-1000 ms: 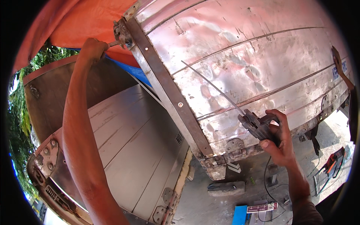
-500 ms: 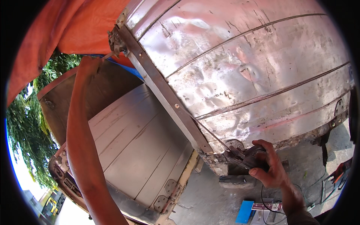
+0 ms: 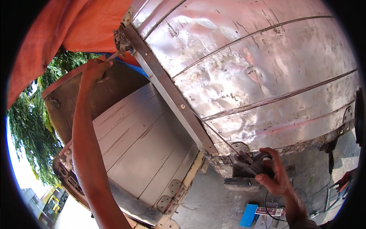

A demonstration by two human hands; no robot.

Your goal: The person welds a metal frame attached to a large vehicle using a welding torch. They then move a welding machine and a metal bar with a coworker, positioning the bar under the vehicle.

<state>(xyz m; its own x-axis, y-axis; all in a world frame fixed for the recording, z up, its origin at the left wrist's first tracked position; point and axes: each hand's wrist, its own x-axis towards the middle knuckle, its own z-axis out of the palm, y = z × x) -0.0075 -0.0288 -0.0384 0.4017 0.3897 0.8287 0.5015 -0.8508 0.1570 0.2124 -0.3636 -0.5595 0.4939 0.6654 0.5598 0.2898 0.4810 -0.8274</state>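
Observation:
My right hand (image 3: 272,179) is closed round a dark welding electrode holder (image 3: 251,164) near the panel's lower corner. A thin rod (image 3: 217,134) runs up and left from its jaws, its tip at the edge of a brown metal strip (image 3: 164,82). That long strip lies along the left edge of a dented silver metal panel (image 3: 236,57). At upper left, my raised left hand (image 3: 96,70) grips a thin flat metal bar (image 3: 113,57), whose far end points at a rusty latch (image 3: 121,40) at the strip's top. Whether the bar touches the latch is unclear.
Behind the strip stands a second ribbed grey panel (image 3: 141,141) with bolted hinges. Orange tarpaulin (image 3: 87,26) hangs above. Below, a blue flat piece (image 3: 248,215), a black cable (image 3: 267,206) and red-handled tools (image 3: 344,181) lie on the concrete floor (image 3: 202,206).
The whole view has shifted slightly. My left hand shows more clearly, still on the flat bar. The right hand keeps the electrode holder in nearly the same place against the panel.

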